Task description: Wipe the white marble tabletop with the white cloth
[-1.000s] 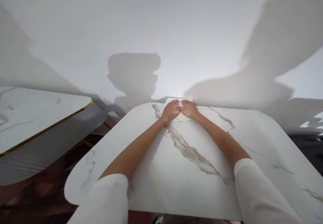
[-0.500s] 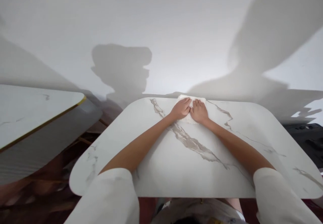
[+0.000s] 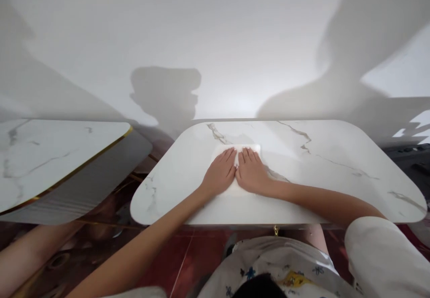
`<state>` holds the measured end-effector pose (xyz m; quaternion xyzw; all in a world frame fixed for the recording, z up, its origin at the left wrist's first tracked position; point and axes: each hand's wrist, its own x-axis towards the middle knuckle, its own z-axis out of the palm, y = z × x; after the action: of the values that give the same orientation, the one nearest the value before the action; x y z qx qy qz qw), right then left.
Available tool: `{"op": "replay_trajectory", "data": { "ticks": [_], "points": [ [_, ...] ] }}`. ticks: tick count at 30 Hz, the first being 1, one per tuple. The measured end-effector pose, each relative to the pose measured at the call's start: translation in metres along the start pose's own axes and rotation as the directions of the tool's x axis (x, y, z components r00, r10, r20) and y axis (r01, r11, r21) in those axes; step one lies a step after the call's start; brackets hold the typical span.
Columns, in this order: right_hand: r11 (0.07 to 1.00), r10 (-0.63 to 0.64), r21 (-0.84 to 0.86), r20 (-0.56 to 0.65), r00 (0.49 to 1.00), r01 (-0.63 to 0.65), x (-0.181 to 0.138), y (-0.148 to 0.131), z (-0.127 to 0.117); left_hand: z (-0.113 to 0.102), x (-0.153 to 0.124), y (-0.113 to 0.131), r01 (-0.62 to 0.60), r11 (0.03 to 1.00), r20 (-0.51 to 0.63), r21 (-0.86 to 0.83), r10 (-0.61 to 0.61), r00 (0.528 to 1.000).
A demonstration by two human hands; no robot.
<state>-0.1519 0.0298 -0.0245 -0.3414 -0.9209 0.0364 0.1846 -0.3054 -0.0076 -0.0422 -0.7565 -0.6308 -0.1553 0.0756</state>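
A white folded cloth [image 3: 248,148] lies on the white marble table [image 3: 336,172], a little left of its middle. My left hand [image 3: 220,173] and my right hand [image 3: 250,172] rest flat on the cloth side by side, thumbs touching, fingers stretched out toward the far edge. Both hands cover most of the cloth; only its far strip and corners show. Neither hand grips anything.
A second marble table [image 3: 50,163] with a gold rim stands to the left across a gap over reddish floor [image 3: 188,257]. A white wall [image 3: 215,42] rises just behind the table. A patterned garment [image 3: 268,266] shows below the near edge.
Both hands have slid the cloth from the far edge of the table back toward the near side, staying pressed flat on it. The view has tilted down.
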Motion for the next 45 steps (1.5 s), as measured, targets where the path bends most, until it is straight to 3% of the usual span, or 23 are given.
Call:
{"op": "replay_trajectory", "data": {
  "ticks": [6, 12, 16, 20, 29, 36, 40, 45],
  "points": [
    [0.993, -0.109, 0.052, 0.052, 0.993, 0.107, -0.045, -0.018, -0.017, -0.013, -0.054, 0.041, 0.105, 0.994, -0.002, 0.041, -0.105, 0.994],
    [0.991, -0.131, 0.045, 0.071, 0.989, 0.128, -0.080, 0.009, -0.034, -0.006, -0.056, 0.087, 0.125, 0.991, 0.005, -0.046, -0.125, 0.992],
    [0.997, -0.066, 0.033, 0.081, 0.994, 0.064, -0.074, 0.039, -0.037, 0.006, -0.023, 0.093, 0.088, 0.991, 0.014, -0.098, -0.087, 0.996],
    [1.000, -0.016, 0.018, 0.035, 0.999, 0.015, -0.044, 0.068, -0.032, 0.020, 0.025, 0.080, 0.054, 0.993, -0.025, -0.103, -0.057, 0.998],
    [0.998, -0.063, -0.012, -0.009, 0.998, 0.063, 0.064, 0.121, -0.004, 0.047, 0.122, 0.012, 0.034, 0.995, -0.117, -0.090, -0.044, 0.992],
    [0.997, -0.077, -0.011, -0.023, 0.997, 0.076, 0.124, 0.148, 0.019, 0.062, 0.168, -0.034, -0.145, 0.989, -0.097, 0.000, 0.144, 0.985],
    [0.997, -0.078, -0.020, -0.019, 0.997, 0.078, 0.138, 0.168, 0.019, 0.069, 0.194, -0.035, -0.057, 0.998, -0.089, 0.025, 0.059, 0.994],
    [0.999, -0.025, -0.041, -0.004, 1.000, 0.025, 0.139, 0.192, 0.012, 0.076, 0.220, -0.019, -0.012, 1.000, -0.076, 0.003, 0.012, 0.997]
  ]
}}
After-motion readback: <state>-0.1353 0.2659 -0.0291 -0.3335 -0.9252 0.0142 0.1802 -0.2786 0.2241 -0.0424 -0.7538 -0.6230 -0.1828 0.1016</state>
